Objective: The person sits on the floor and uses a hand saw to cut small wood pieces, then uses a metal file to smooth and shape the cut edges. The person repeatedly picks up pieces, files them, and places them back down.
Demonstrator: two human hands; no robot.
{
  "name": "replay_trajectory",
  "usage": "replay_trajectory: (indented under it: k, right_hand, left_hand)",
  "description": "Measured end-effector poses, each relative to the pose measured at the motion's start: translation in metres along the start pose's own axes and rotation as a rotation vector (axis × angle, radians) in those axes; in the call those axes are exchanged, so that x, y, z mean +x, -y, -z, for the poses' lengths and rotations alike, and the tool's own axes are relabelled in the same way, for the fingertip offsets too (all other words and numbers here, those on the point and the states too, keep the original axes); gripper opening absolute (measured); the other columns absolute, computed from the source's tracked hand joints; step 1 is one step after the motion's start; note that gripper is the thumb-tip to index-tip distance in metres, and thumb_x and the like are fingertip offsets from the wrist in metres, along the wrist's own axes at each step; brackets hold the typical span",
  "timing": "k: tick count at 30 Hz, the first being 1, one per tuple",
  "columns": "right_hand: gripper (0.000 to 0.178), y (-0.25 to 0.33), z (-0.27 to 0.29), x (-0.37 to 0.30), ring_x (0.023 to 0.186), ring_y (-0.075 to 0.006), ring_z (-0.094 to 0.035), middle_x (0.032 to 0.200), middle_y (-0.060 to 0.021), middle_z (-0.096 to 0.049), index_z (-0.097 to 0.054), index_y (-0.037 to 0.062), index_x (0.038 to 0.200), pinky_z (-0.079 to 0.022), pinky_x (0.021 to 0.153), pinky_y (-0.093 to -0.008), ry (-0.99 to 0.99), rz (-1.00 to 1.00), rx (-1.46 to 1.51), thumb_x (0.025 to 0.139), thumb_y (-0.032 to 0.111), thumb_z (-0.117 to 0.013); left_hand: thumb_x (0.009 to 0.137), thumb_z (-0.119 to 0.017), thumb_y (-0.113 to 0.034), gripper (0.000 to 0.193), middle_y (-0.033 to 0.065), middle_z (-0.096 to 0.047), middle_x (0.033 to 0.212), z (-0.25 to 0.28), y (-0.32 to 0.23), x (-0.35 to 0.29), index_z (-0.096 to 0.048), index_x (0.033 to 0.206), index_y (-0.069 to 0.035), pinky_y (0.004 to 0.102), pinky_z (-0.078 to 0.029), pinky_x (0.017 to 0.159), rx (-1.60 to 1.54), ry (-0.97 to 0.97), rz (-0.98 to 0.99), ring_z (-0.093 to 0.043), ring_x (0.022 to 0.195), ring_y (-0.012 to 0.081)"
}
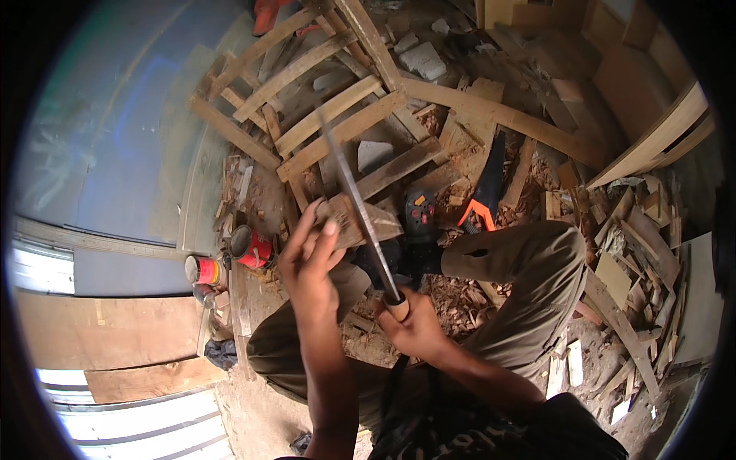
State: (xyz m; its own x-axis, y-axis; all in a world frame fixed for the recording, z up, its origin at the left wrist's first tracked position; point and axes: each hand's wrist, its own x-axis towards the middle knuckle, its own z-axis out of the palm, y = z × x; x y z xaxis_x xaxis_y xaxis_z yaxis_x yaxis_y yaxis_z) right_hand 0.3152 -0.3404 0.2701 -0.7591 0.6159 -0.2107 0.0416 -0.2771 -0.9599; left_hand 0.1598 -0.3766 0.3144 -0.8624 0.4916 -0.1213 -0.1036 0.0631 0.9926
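My right hand (pixel 414 326) is closed round the pale wooden handle of a long-bladed machete (pixel 360 203). Its narrow grey blade points up and away to the left, seen almost edge-on, and its tip blurs over the wooden frame. At the left of the blade, my left hand (pixel 310 264) grips a short wooden block (pixel 345 220) by its left end, thumb and fingers around it. The blade crosses in front of the block; whether they touch I cannot tell. Beyond my right knee lies a handsaw (pixel 488 184) with a black blade and orange handle.
A slatted wooden frame (pixel 337 107) lies ahead, with a long plank (pixel 521 126) running right from it. Red tins (pixel 251 247) stand at the left by a blue-grey panel (pixel 130 138). Offcuts (pixel 640 238) pile up at the right; wood chips litter the ground round my shoes (pixel 419 215).
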Motion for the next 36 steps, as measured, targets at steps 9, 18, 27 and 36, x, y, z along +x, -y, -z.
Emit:
replay_trajectory:
  k: [9, 18, 27, 36]
  right_hand:
    - [0.016, -0.01, -0.001, 0.002, 0.066, -0.0212, -0.066, 0.074, -0.0104, -0.065, -0.061, -0.0005, 0.096, -0.051, 0.06, -0.0331, -0.07, 0.178, 0.078, 0.086, 0.009, -0.068]
    - [0.011, -0.002, 0.003, -0.004, 0.06, -0.0064, -0.054, 0.067, -0.0016, -0.06, -0.059, -0.0021, 0.09, -0.044, 0.053, -0.0262, -0.129, 0.442, 0.095, 0.086, 0.004, -0.067]
    - [0.021, -0.005, 0.0, -0.006, 0.072, -0.0335, -0.072, 0.075, -0.0162, -0.068, -0.062, -0.0012, 0.095, -0.055, 0.066, -0.0383, -0.027, 0.229, -0.043, 0.082, 0.013, -0.071]
    - [0.027, -0.019, 0.001, -0.026, 0.071, -0.0341, -0.071, 0.076, -0.018, -0.068, -0.063, -0.0018, 0.103, -0.055, 0.068, -0.0391, 0.043, -0.085, -0.239, 0.084, 0.017, -0.069]
  left_hand:
    - [0.085, -0.078, -0.021, 0.053, 0.0004, -0.07, 0.106, 0.002, -0.001, -0.001, -0.062, 0.134, -0.008, 0.0339, -0.05, 0.085, -0.081, -0.053, 0.015, -0.064, 0.101, 0.0105]
    - [0.086, -0.078, -0.022, 0.055, -0.0019, -0.067, 0.106, 0.007, 0.003, -0.005, -0.061, 0.135, -0.006, 0.0319, -0.05, 0.081, -0.151, -0.026, -0.002, -0.062, 0.096, 0.0087]
    - [0.09, -0.073, -0.021, 0.048, 0.0067, -0.067, 0.115, 0.012, 0.012, -0.022, -0.06, 0.132, 0.0, 0.0289, -0.058, 0.077, -0.066, -0.094, -0.045, -0.066, 0.101, 0.013]
    - [0.091, -0.072, -0.02, 0.044, 0.0061, -0.067, 0.117, 0.019, 0.02, -0.042, -0.062, 0.13, -0.005, 0.0324, -0.056, 0.081, -0.075, -0.139, -0.008, -0.064, 0.109, 0.015]
